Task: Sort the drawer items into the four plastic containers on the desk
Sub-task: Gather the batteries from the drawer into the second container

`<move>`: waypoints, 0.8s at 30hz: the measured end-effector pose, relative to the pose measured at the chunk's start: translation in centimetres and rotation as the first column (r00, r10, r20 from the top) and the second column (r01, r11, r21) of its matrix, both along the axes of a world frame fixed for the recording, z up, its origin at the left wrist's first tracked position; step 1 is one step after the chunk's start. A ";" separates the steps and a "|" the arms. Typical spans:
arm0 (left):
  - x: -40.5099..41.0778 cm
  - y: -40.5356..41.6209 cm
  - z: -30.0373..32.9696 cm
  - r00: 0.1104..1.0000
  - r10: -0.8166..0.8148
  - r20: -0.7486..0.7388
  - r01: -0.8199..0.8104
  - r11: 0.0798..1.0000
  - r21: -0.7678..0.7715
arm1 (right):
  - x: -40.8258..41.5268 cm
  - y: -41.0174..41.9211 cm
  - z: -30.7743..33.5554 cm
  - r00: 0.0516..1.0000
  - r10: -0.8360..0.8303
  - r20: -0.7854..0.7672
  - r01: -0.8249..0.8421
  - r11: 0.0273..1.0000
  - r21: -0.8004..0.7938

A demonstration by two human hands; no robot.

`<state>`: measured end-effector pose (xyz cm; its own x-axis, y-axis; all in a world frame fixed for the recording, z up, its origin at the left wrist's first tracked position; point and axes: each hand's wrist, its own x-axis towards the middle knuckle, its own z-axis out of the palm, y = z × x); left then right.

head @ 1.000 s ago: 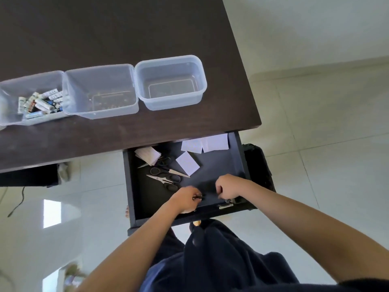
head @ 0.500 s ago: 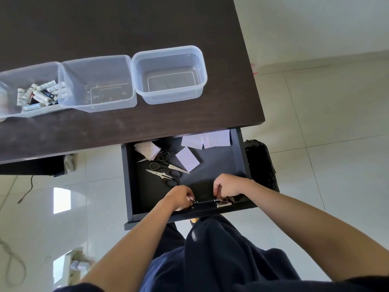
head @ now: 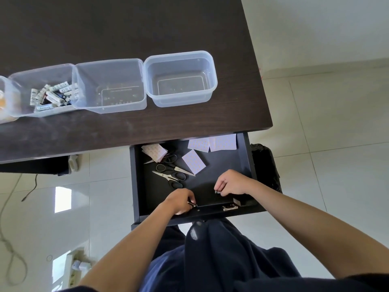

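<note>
Pale floor tiles [head: 336,102] surround a dark wooden bench [head: 126,28], and under its front edge a black drawer [head: 245,157] stands pulled open. Both of the person's hands are inside it near the front wall. The left hand [head: 181,200] is curled shut on a small dark metal thing [head: 192,204] at its fingertips — too small to name. The right hand [head: 231,183] is curled with its fingers pinched together over something tiny and pale; what it grips cannot be told. Between and just below the hands, a small metal lock plate [head: 230,207] sits on the drawer's front wall. Farther back in the drawer lie black-handled scissors [head: 170,174], crossed over one another on the left side, with a stack of small pale cards [head: 154,152] touching them at the back left corner. One card [head: 193,162] lies tilted beside the scissor tips, and two more cards [head: 212,143] lie side by side along the back — partly under the bench edge. On the bench, clear plastic tubs stand in a row, touching: the rightmost tub [head: 181,60] and the one beside it [head: 109,67] hold nothing, the next tub [head: 42,71] holds a heap of white batteries [head: 52,95], and a fourth tub [head: 6,102] is cut off at the left edge with something orange inside.
</note>
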<state>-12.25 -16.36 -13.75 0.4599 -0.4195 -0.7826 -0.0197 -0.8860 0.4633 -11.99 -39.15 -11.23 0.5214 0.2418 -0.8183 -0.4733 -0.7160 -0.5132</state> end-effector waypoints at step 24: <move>18.5 25.8 17.2 0.350 0.764 0.542 -0.527 0.639 -0.561 | 19.7 29.3 15.8 0.623 -0.242 0.744 0.074 0.965 0.252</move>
<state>6.21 9.41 3.42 0.9882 0.1533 -0.0051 0.1006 -0.6226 0.7760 7.69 -9.80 4.57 0.9799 0.1909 -0.0581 0.0517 -0.5242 -0.8500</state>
